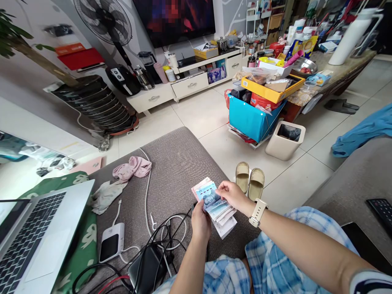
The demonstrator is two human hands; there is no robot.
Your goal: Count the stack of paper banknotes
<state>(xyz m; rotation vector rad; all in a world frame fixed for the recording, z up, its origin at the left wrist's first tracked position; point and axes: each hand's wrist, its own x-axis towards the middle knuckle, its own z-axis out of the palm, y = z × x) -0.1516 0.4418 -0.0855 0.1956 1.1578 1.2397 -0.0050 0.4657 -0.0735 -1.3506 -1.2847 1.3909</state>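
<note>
My left hand grips a fanned stack of banknotes from below, over the edge of a grey sofa seat. My right hand, with a cream watch on its wrist, pinches the top note at the stack's upper right edge. The notes are blue, pink and pale. Both hands hover above my lap in blue checked shorts.
A laptop lies at left on green cloth; a white power bank, black cables and pink cloth rest on the seat. Beige slippers, a bin and a blue box stand on the tiled floor.
</note>
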